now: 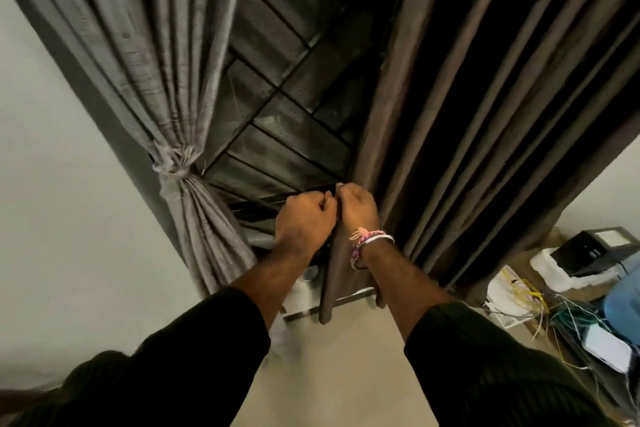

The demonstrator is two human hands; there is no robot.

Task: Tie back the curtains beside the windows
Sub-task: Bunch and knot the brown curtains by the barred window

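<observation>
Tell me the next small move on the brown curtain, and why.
Probably gather more folds of the brown curtain inward. Both the left hand and right hand grip only its inner edge, and it hangs loose, while the grey curtain is already tied at its knot.

left curtain (138, 55): grey, finely creased fabric, hanging at the left side of the window (277, 107). it is gathered into a tight waist by a knotted tie (178, 159) of the same grey cloth, and flares out again below the knot.

right curtain (485, 97): dark brown, heavier cloth in long vertical folds, hanging loose over the right side of the window, not gathered. its inner edge falls as a narrow rolled strip (329, 288) down the middle of the view, with its lower end hanging free.

window: dark, meshed panes crossed by thin black bars, exposed between the two curtains.
</observation>
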